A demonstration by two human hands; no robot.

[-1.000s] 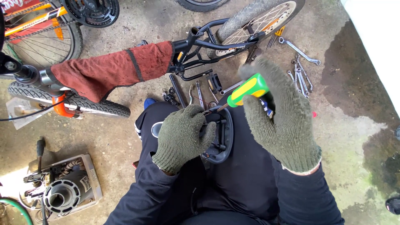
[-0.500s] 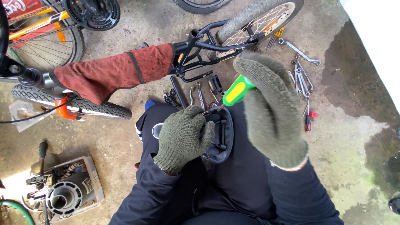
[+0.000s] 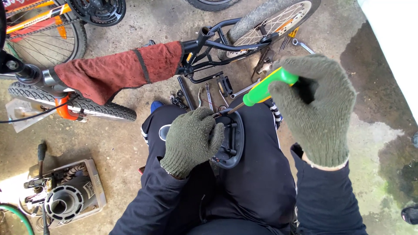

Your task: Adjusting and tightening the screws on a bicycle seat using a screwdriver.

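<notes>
The person sits low with a black bicycle saddle [image 3: 230,141] upside down on their lap. The left hand [image 3: 191,139], in a green knit glove, is closed around the saddle's left edge, pinning it. The right hand [image 3: 318,106], gloved alike, grips the far end of a green-handled screwdriver [image 3: 267,87]. Its long axis slants from upper right down to lower left, the tip meeting the saddle's far end, just beside the left fingers. Spanners [image 3: 209,93] lie beyond the knees.

Both gloved hands [image 3: 191,141] [image 3: 320,104] apparently clenched
</notes>
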